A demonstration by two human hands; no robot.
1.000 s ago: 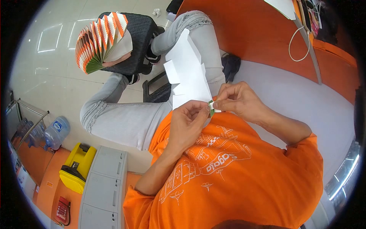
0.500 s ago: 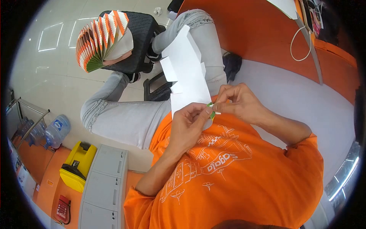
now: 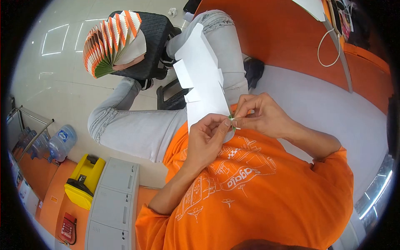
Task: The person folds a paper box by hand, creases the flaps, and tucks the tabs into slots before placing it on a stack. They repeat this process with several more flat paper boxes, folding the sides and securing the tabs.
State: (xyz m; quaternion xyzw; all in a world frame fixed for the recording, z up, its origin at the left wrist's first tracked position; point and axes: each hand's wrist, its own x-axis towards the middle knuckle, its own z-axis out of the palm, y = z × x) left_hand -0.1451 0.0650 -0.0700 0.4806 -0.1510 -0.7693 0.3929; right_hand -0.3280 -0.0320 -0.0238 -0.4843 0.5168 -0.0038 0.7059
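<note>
A long white paper piece (image 3: pixel 204 75) with cut tabs along its edges lies across my lap and thigh. Its lower end, with a small green part (image 3: pixel 231 119), reaches my fingers. My left hand (image 3: pixel 209 135) pinches this end between thumb and index finger. Right beside it, my right hand (image 3: pixel 257 114) pinches the same spot, thumb against fingertips. The fingertips of both hands nearly touch and hide part of the green and white end.
A pleated orange, white and green paper fan (image 3: pixel 111 43) rests on a black stool (image 3: pixel 156 37). Grey lockers (image 3: pixel 112 204), a yellow case (image 3: pixel 85 181), a red telephone (image 3: pixel 68 228) and water bottles (image 3: pixel 62 142) are at the lower left. A white cable (image 3: pixel 318 50) hangs at upper right.
The white paper has shifted slightly up and left at its far end. My right fingers have moved a little at the pinched end, and less green shows.
</note>
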